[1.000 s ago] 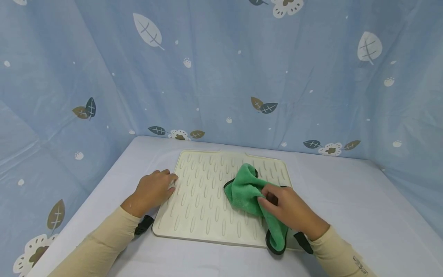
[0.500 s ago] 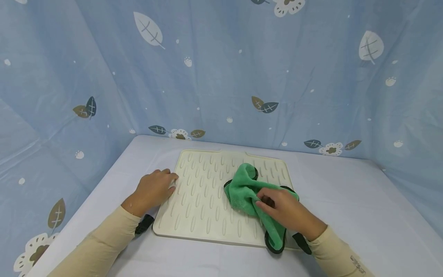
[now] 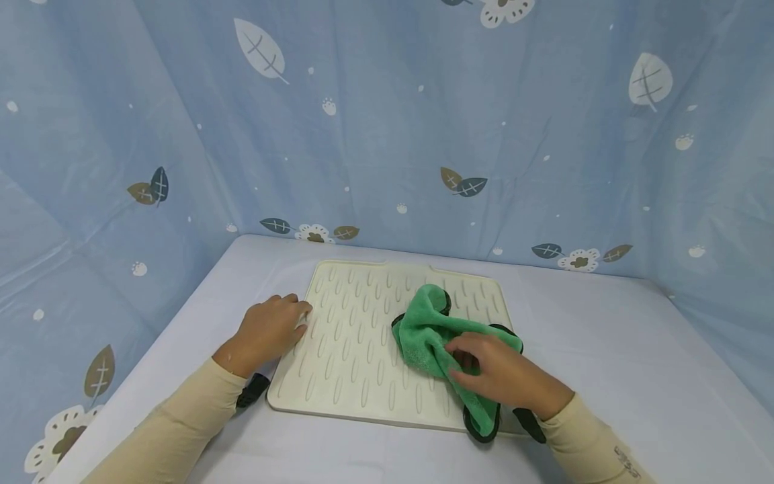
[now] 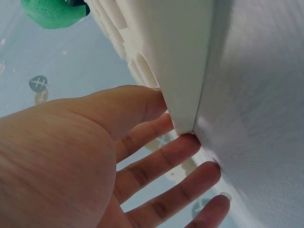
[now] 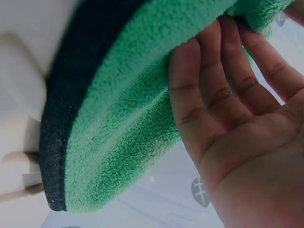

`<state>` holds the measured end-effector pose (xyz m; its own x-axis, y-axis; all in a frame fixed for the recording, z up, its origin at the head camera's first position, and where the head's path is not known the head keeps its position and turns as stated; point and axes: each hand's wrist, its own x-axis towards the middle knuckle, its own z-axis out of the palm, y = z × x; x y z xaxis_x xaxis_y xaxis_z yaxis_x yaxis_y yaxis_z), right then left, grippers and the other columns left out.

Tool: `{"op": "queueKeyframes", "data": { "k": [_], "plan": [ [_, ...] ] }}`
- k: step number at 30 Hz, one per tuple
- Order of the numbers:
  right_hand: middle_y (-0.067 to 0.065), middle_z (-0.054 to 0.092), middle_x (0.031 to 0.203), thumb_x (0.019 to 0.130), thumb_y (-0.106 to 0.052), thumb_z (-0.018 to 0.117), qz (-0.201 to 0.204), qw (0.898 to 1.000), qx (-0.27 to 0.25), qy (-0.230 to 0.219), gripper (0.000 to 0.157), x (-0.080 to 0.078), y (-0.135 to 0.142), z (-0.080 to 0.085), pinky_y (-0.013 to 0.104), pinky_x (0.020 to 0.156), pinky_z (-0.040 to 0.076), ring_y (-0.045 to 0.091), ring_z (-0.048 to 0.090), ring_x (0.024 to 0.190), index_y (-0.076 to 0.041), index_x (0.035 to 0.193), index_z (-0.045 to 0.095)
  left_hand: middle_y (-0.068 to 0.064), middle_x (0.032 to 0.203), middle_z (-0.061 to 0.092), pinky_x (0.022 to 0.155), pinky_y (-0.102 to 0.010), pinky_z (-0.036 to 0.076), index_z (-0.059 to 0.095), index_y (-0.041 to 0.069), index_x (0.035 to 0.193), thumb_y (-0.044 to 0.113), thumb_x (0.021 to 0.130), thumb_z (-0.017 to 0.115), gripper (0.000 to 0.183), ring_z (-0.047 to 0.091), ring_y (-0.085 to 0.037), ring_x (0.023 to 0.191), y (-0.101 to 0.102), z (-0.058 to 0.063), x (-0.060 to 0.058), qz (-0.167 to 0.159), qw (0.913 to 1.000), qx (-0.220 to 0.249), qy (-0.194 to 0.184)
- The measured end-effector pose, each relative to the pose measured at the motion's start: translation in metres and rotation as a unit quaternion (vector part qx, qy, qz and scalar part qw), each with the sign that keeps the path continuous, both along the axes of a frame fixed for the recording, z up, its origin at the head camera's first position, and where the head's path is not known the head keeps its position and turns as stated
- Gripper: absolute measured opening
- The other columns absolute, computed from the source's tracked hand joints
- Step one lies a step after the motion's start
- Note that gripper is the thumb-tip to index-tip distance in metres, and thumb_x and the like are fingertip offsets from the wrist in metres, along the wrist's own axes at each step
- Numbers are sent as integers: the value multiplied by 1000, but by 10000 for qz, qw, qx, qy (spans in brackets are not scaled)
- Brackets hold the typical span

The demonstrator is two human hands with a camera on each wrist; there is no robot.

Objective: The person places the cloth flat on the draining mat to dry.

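Observation:
A cream mat [image 3: 345, 363] with rows of raised oval ridges lies flat on the white-covered table. My left hand [image 3: 269, 333] rests at its left edge; in the left wrist view the thumb and fingertips touch the mat's side [image 4: 178, 61], and the fingers are spread and nearly straight. On the right half of the mat lies a crumpled green cloth [image 3: 423, 339] with black trim, one corner hanging over the front edge. My right hand [image 3: 502, 373] is over the cloth, thumb and forefinger apart. In the right wrist view its loosely bent fingers touch the green pile [image 5: 123, 123].
White cloth [image 3: 605, 349] covers the table around the mat. A blue curtain [image 3: 375, 134] with leaf and flower prints hangs behind and along both sides. A black strap [image 3: 252, 391] sits under the left wrist, another [image 3: 529, 425] under the right.
The right hand shifted slightly left, and its thumb and forefinger parted from the cloth they had pinched. A right corner of the cloth has spread into view. The left hand stayed put.

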<state>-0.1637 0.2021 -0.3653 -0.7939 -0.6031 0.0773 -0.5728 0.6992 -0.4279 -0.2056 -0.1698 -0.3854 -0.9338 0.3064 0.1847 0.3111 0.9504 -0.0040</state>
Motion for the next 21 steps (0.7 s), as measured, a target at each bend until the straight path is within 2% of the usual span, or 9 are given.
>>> {"op": "queueKeyframes", "data": {
  "k": [6, 12, 21],
  "plan": [
    [-14, 54, 89, 81, -27, 69, 136, 9998, 137, -89, 34, 0, 1, 0, 20, 67, 46, 3, 51, 78, -16, 112, 63, -9, 98, 65, 55, -40, 50, 66, 10, 111, 25, 79, 72, 36, 61, -25, 80, -1, -1, -1, 7, 10000, -19, -19],
    [-15, 51, 91, 82, -33, 68, 216, 9991, 276, -239, 39, 0, 3, -1, 19, 68, 45, 2, 50, 79, -19, 117, 61, -9, 97, 65, 55, -40, 50, 67, 11, 110, 25, 78, 73, 36, 61, -24, 79, -1, -2, -2, -17, 10000, 9, 17],
    [-15, 52, 93, 84, -36, 66, 262, 9989, 287, -279, 40, 1, 3, 0, 17, 60, 43, 4, 50, 72, -22, 120, 60, -8, 97, 64, 55, -40, 50, 66, 12, 111, 26, 79, 72, 36, 61, -25, 80, -2, -3, -2, -41, 10000, -26, 15]
  ]
}}
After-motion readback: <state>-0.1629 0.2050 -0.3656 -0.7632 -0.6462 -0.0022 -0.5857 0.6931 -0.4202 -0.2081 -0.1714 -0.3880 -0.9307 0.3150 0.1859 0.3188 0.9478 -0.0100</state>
